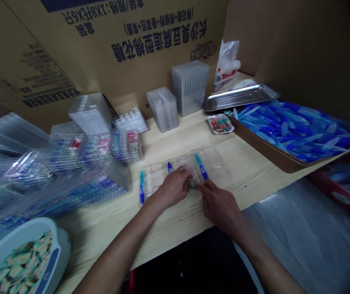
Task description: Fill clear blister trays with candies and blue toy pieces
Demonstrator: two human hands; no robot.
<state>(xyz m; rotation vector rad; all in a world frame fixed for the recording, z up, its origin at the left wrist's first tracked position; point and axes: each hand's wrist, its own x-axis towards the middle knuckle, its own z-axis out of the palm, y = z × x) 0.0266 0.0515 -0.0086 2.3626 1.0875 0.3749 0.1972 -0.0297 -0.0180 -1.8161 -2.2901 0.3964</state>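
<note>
Three blue pen-shaped tools with light-blue tips lie in clear plastic trays: a left tool (142,188), a middle tool (170,167) partly behind my left hand, and a right tool (201,166). The clear tray (217,163) rests flat on the table. Over its near edge, my left hand (175,187) has its fingers closed on a small greenish piece (191,185). My right hand (219,204) meets it from the other side, index fingertip at the piece and other fingers curled. Its thumb is mostly hidden.
A brown tray (269,159) heaped with blue tools sits right, beside a metal tray (242,98). A small pack (220,123) holds red and green bits. Clear cases (190,87) stand by the cardboard box (150,24). Filled packs (95,151) and a basin (60,241) of striped pieces are left.
</note>
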